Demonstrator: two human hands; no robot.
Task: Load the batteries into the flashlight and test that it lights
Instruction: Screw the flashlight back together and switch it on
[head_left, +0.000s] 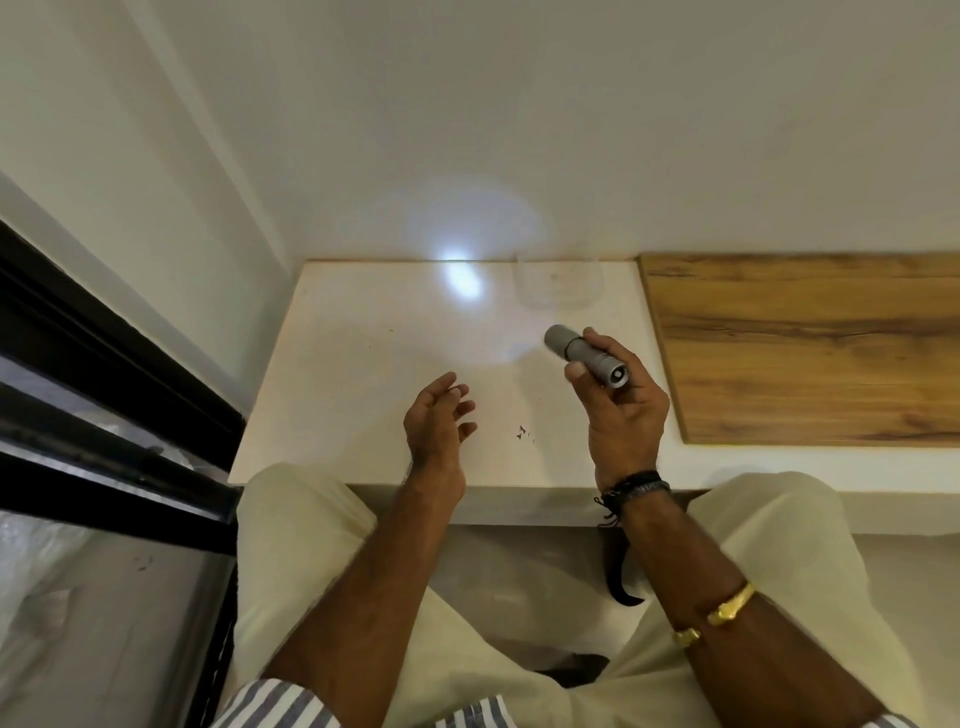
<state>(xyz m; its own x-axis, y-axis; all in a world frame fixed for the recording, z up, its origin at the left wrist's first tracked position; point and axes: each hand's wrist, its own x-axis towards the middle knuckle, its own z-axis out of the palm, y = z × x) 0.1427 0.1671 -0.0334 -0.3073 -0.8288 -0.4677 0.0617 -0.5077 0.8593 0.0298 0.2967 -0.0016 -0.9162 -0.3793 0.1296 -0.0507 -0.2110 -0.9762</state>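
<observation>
A grey flashlight (587, 356) is lit, and my right hand (621, 410) holds it above the white tabletop (363, 364). Its head points away to the far left. Its beam makes a bright spot (461, 275) on the tabletop's far edge and the wall behind. The tail button faces me. A black strap hangs down from my right wrist. To the left, my left hand (439, 426) hovers over the table with fingers apart and holds nothing. No batteries are in sight.
A clear, shallow plastic dish (558, 283) stands at the table's back edge. A wooden board (805, 343) lies on the right. A dark window frame (104, 374) runs along the left. Small dark specks (523, 432) mark the tabletop.
</observation>
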